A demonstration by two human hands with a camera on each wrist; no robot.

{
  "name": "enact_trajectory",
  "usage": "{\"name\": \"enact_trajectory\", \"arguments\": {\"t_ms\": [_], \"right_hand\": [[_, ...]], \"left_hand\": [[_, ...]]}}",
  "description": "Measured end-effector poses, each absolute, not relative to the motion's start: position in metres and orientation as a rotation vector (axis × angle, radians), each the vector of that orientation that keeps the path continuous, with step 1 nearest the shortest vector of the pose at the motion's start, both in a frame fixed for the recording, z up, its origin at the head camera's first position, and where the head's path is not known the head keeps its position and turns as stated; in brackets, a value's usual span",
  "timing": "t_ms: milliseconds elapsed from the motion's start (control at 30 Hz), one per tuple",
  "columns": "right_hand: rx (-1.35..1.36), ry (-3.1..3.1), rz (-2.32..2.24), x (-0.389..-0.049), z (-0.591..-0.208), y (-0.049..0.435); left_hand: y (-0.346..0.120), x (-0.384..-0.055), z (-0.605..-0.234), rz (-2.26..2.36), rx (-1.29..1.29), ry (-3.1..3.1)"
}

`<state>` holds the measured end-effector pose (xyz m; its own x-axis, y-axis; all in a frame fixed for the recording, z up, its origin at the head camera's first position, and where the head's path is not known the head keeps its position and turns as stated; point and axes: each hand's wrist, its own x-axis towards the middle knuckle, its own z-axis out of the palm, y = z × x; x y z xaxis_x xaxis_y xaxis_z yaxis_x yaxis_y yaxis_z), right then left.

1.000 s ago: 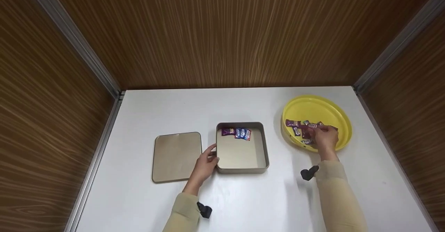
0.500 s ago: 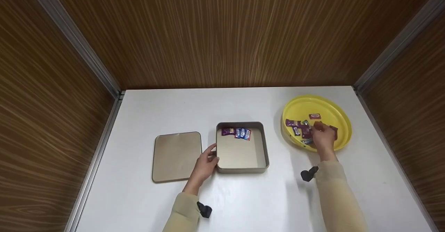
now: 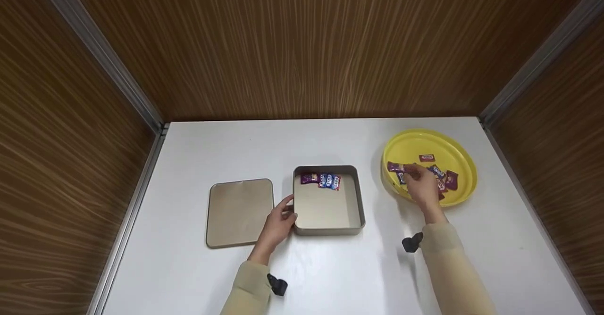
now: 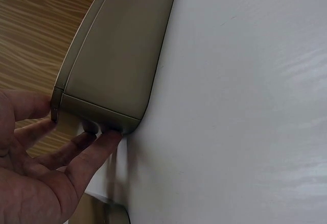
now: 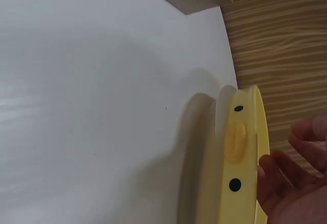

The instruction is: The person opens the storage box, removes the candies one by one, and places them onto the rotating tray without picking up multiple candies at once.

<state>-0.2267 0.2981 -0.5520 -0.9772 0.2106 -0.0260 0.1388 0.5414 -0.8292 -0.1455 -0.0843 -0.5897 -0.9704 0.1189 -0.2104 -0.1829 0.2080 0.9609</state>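
In the head view my left hand rests its fingertips against the left side of a square tin. The left wrist view shows those fingers spread along the tin's outer wall, near rim and base. A purple candy packet and several blue candies lie along the tin's back wall. My right hand reaches over the left part of a round yellow tray, fingertips right beside a purple candy packet. In the right wrist view its fingers are loosely bent and apart, nothing visible between them.
A square lid lies flat to the left of the tin. Several other candies, such as a red one and a purple one, are scattered in the tray. Wood-grain panels border the white table on three sides.
My right hand has moved left across the tray, uncovering candies on the right. A red candy now shows apart, farther back. My left hand and the tin stay put.
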Motion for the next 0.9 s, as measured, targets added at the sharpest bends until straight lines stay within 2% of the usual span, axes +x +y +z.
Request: {"name": "enact_trajectory", "arguments": {"t_ms": [200, 567, 900], "right_hand": [[-0.033, -2.655, 1.318, -0.225, -0.552, 0.273], [0.273, -2.664, 1.300, -0.212, -0.545, 0.216], [0.437, -2.758, 1.239, -0.204, -0.551, 0.170]], "left_hand": [[-0.085, -0.146, -0.591, 1.836, -0.033, 2.244], [-0.083, -0.148, -0.591, 1.809, -0.077, 2.278], [-0.083, -0.153, -0.590, 1.852, -0.087, 2.254]]}}
